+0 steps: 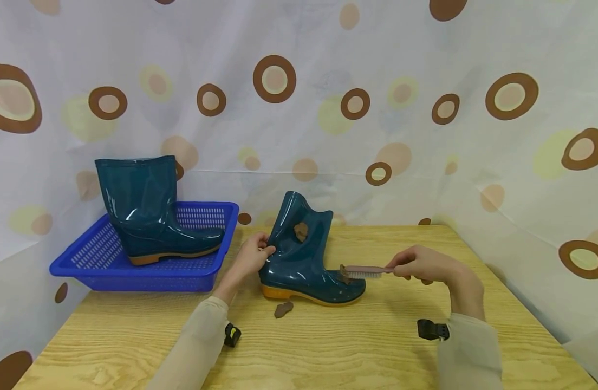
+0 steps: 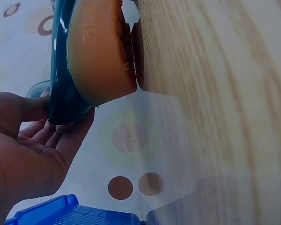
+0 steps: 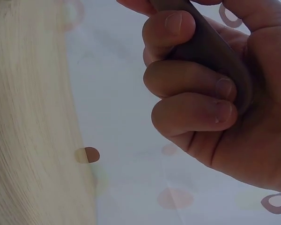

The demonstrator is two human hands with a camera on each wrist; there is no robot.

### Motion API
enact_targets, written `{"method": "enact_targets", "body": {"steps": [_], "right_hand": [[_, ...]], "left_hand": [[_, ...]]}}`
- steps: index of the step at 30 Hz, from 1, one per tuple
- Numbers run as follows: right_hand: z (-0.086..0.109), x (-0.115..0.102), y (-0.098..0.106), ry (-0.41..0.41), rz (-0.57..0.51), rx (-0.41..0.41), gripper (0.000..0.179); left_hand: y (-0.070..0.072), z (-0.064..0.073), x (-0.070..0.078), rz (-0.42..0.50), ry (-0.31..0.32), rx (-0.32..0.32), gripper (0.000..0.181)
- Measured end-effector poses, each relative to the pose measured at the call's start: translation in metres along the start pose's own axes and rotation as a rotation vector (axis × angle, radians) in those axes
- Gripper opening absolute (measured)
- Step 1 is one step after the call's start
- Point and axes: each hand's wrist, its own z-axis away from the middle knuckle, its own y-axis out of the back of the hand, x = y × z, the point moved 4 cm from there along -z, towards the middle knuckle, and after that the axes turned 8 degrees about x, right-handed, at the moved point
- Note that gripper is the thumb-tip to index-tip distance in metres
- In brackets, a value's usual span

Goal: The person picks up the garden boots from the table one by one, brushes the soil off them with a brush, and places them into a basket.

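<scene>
A dark green rain boot (image 1: 299,265) with an orange sole stands on the table, its shaft creased. My left hand (image 1: 252,253) grips the back of it above the heel, thumb on one side and fingers on the other; the orange heel (image 2: 100,51) fills the upper left wrist view. In my right hand (image 1: 428,264) is the handle of a brush (image 1: 364,269), its white bristles down over the boot's toe. Fingers curl round the brush handle (image 3: 215,51) in the right wrist view. Brown, mud-like patches mark the shaft (image 1: 301,232) and toe, the latter by the brush head.
To the left, a blue plastic basket (image 1: 153,283) holds a second green rain boot (image 1: 143,206), standing upright. One brown clump (image 1: 283,309) lies on the wooden table (image 1: 328,352) in front of the near boot. Behind hangs a white patterned curtain (image 1: 299,135).
</scene>
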Motion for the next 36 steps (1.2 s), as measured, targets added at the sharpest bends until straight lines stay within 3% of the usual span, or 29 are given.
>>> {"method": "enact_targets", "body": {"steps": [18, 26, 36], "right_hand": [[0.016, 0.018, 0.012, -0.075, 0.030, 0.066, 0.034], [0.009, 0.004, 0.011, -0.042, 0.081, 0.113, 0.034], [-0.009, -0.016, -0.008, 0.040, 0.166, 0.134, 0.031]], "left_hand": [[0.000, 0.001, -0.001, 0.010, 0.008, -0.011, 0.013], [-0.001, 0.000, -0.003, 0.020, 0.026, -0.020, 0.014], [0.000, 0.000, -0.002, 0.013, 0.005, -0.011, 0.013]]}}
